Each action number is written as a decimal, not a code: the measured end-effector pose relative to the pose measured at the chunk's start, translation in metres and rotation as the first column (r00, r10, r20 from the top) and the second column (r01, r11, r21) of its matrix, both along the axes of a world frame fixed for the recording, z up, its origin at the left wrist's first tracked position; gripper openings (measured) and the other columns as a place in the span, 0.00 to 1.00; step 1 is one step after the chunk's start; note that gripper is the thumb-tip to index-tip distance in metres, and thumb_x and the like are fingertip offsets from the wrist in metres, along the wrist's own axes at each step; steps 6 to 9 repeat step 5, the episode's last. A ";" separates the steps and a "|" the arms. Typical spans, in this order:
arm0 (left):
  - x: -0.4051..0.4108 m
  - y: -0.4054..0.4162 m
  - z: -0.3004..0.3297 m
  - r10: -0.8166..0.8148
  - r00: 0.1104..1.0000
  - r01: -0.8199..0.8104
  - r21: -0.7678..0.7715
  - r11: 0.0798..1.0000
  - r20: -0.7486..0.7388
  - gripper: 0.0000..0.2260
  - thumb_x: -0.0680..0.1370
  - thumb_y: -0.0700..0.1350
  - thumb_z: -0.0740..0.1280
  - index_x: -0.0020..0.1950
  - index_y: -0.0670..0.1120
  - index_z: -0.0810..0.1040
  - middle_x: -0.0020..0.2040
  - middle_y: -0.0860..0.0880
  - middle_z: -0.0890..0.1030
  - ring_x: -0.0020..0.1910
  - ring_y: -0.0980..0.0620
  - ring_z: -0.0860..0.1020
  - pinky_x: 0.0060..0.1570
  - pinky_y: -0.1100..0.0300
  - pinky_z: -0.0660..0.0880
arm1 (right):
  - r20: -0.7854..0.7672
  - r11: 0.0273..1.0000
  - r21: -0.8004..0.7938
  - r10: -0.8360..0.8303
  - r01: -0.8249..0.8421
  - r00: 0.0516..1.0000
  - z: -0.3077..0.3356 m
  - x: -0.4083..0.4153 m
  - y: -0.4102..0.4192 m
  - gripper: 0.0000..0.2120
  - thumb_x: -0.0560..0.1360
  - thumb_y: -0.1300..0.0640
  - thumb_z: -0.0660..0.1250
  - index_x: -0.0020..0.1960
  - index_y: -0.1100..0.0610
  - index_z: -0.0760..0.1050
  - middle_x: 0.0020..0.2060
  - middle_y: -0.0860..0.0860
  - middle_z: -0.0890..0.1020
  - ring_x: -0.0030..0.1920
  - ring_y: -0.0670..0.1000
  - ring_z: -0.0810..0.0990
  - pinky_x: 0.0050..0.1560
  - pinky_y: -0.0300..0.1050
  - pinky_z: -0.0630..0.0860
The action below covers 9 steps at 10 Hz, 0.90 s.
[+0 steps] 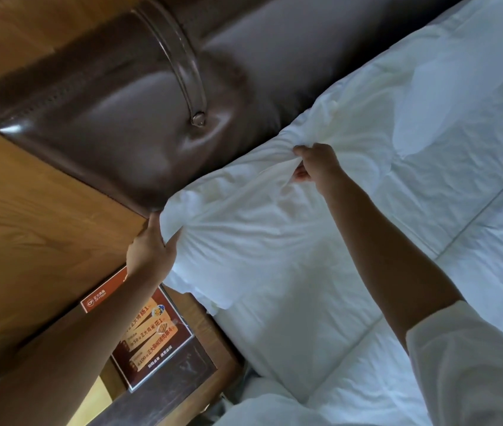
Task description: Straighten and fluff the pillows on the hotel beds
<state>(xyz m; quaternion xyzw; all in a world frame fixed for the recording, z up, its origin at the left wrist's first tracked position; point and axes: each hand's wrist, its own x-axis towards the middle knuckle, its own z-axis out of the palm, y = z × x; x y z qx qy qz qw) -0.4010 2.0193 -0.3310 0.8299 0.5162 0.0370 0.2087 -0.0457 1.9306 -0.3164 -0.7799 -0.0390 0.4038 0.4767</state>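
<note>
We see a white pillow (259, 241) lying across the middle of the frame, its upper edge against the dark brown padded headboard (115, 118) that runs from the left toward the upper right. Our left hand (151, 244), at centre left, grips the pillow's left corner, with the thumb and fingers closed on a fold of white cloth right where the headboard's lower corner meets the wooden wall panel (29, 195). Our right hand (314, 162), just above the centre, pinches a gathered ridge of the pillowcase along the pillow's upper edge; the cloth bunches into creases that fan out from the fingers. The right arm reaches in from the lower right, and a white sleeve (471, 364) covers it near the frame's edge. To the right and below the pillow spreads the white quilted duvet (459, 210), with stitched seams crossing it. A second white pillow (446, 103) lies in the upper right, next to the one we hold. In the lower left, under the left forearm, a printed red and brown card (155, 336) stands on a wooden bedside table (213, 348).
</note>
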 end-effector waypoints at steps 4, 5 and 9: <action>-0.032 0.016 0.049 -0.261 0.961 0.247 -0.146 0.958 -0.090 0.34 0.80 0.64 0.65 0.80 0.49 0.60 0.76 0.44 0.72 0.73 0.39 0.72 0.68 0.40 0.74 | -0.015 0.996 0.072 0.054 -0.053 0.998 0.058 -0.034 -0.064 0.07 0.80 0.57 0.64 0.49 0.60 0.77 0.38 0.58 0.85 0.36 0.54 0.87 0.38 0.48 0.84; -0.041 0.010 0.061 -0.350 0.935 0.349 -0.043 0.936 -0.046 0.36 0.79 0.64 0.65 0.82 0.52 0.57 0.81 0.47 0.65 0.76 0.39 0.69 0.71 0.39 0.71 | 0.040 0.990 0.135 0.027 -0.032 0.999 0.079 -0.050 -0.083 0.06 0.80 0.57 0.65 0.50 0.59 0.77 0.37 0.58 0.86 0.35 0.54 0.88 0.36 0.47 0.84; -0.041 0.010 0.061 -0.350 0.935 0.349 -0.043 0.936 -0.046 0.36 0.79 0.64 0.65 0.82 0.52 0.57 0.81 0.47 0.65 0.76 0.39 0.69 0.71 0.39 0.71 | 0.040 0.990 0.135 0.027 -0.032 0.999 0.079 -0.050 -0.083 0.06 0.80 0.57 0.65 0.50 0.59 0.77 0.37 0.58 0.86 0.35 0.54 0.88 0.36 0.47 0.84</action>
